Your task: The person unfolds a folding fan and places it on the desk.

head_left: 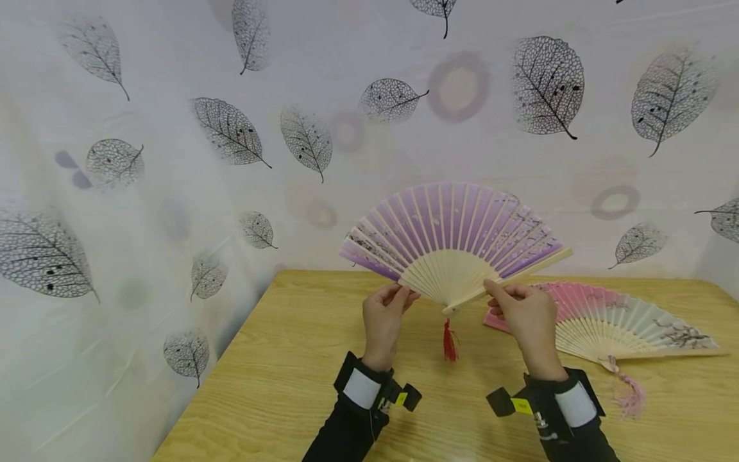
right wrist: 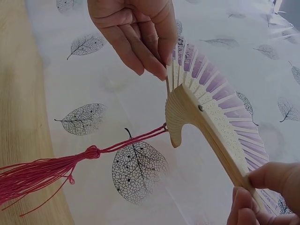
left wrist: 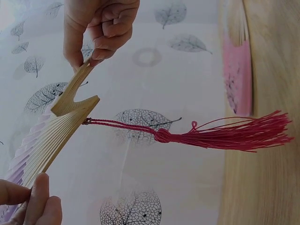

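Observation:
A purple folding fan (head_left: 444, 221) with pale wooden ribs is spread wide above the table, held up between both hands. My left hand (head_left: 383, 324) pinches its left outer rib between thumb and fingers. On the other side, my right hand (head_left: 526, 324) pinches the thick right guard stick. From the fan's pivot end hangs a red tassel (head_left: 450, 341), which both wrist views show in full or in part, as with the tassel (left wrist: 211, 137) in the left one. The wooden ribs (right wrist: 211, 115) fan out from a rivet in the right wrist view.
A second folding fan (head_left: 606, 314), pink and pale green, lies spread on the wooden table (head_left: 277, 372) at the right, partly behind my right hand. Its pink tassel (head_left: 630, 394) trails toward the front. Behind the table hangs a leaf-patterned curtain (head_left: 369, 154).

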`<state>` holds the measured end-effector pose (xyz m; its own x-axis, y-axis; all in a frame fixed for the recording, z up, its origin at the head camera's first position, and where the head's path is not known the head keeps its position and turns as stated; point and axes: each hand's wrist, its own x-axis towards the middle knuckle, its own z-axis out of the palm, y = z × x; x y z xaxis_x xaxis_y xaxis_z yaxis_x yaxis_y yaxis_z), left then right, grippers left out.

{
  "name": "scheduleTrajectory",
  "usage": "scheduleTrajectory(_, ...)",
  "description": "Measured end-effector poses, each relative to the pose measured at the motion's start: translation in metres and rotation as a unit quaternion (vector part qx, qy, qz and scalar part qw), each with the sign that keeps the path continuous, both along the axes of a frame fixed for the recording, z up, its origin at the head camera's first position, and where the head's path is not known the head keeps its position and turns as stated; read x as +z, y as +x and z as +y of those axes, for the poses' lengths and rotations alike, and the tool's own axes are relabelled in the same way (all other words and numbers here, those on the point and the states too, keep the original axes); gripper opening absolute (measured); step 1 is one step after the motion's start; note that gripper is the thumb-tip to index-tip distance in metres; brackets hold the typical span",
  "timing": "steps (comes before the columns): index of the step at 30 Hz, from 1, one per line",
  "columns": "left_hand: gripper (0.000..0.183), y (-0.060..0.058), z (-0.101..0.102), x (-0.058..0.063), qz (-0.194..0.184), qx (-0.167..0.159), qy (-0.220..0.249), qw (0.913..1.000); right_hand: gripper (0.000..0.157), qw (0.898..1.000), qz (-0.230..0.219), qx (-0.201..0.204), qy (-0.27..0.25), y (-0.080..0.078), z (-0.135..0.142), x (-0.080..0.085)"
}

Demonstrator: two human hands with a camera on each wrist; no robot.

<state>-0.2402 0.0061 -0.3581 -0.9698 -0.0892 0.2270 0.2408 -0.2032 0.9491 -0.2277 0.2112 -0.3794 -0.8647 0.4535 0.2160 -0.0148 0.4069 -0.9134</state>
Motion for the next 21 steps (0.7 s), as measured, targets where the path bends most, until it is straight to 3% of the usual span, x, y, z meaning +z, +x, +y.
scheduleTrajectory(4,0.024,-0.001,0.0,-0.001,0.006,0.008,0.003,0.9999,0.045,1.0,0.021,-0.005,-0.01,-0.024,0.014,-0.034)
scheduleTrajectory(8,0.025,-0.001,0.0,-0.001,0.005,0.02,0.007,0.9998,0.044,0.999,0.029,-0.006,-0.02,-0.026,0.012,-0.035)
scheduleTrajectory(10,0.026,-0.002,-0.001,0.0,0.001,0.025,0.006,0.9997,0.044,0.999,0.03,-0.008,-0.03,-0.02,0.007,-0.028)
scheduleTrajectory(17,0.027,-0.003,0.0,-0.001,-0.004,0.03,0.009,0.9995,0.051,1.0,0.017,0.002,-0.01,0.016,-0.017,0.026)
scheduleTrajectory(21,0.027,-0.003,0.0,-0.001,0.0,0.03,0.017,0.9994,0.048,1.0,0.005,0.004,-0.012,0.022,-0.021,0.035)
